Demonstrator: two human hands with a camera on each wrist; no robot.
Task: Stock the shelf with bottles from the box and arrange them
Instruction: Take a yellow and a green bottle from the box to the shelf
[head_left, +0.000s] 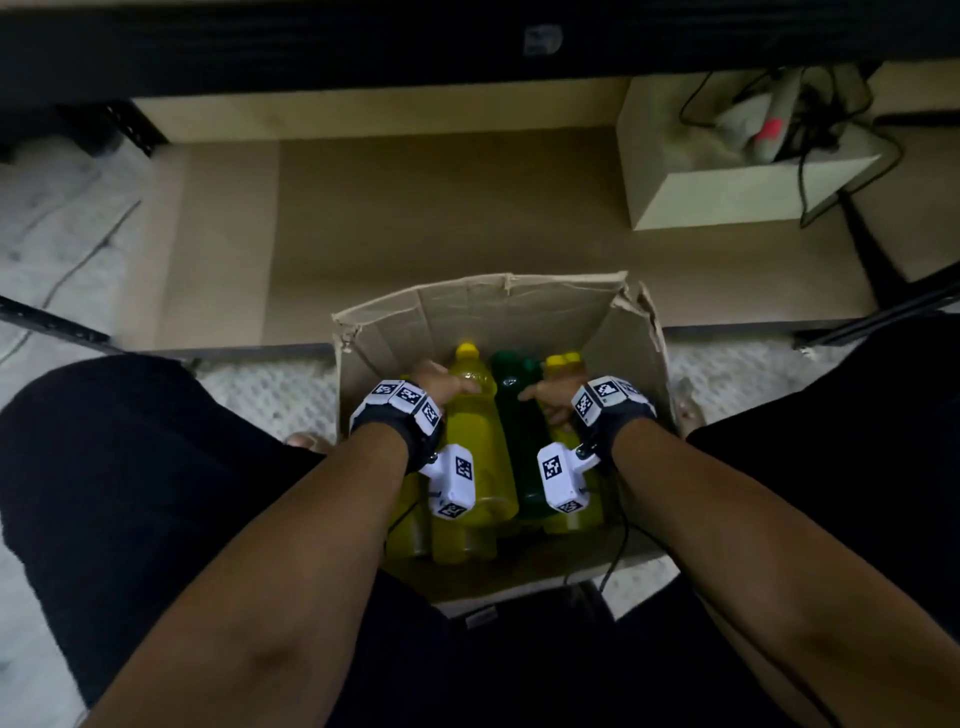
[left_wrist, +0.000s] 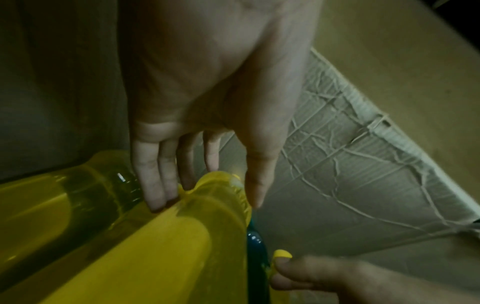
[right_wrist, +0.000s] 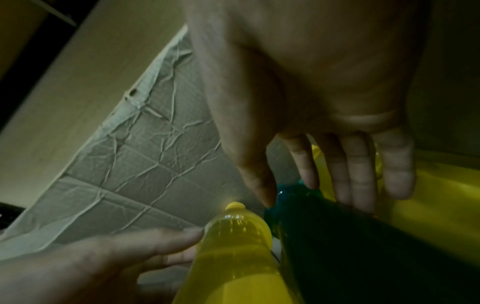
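Note:
An open cardboard box (head_left: 498, 312) stands on the floor between my knees, with several bottles lying in it. My left hand (head_left: 441, 384) grips the shoulder of a yellow bottle (head_left: 475, 431). Its fingers (left_wrist: 155, 185) reach down the bottle's left side and the thumb lies over the right. My right hand (head_left: 553, 395) grips the neck end of the dark green bottle (head_left: 519, 426), thumb on its left and fingers (right_wrist: 355, 181) on its right. More yellow bottles (head_left: 563, 364) lie at either side. The low wooden shelf (head_left: 467, 208) lies beyond the box.
A white box (head_left: 737, 176) with cables and a red-tipped tool sits on the shelf's right end. A dark upper shelf rail (head_left: 363, 47) crosses the top. Black metal shelf posts (head_left: 878, 270) stand at the sides. My legs flank the box.

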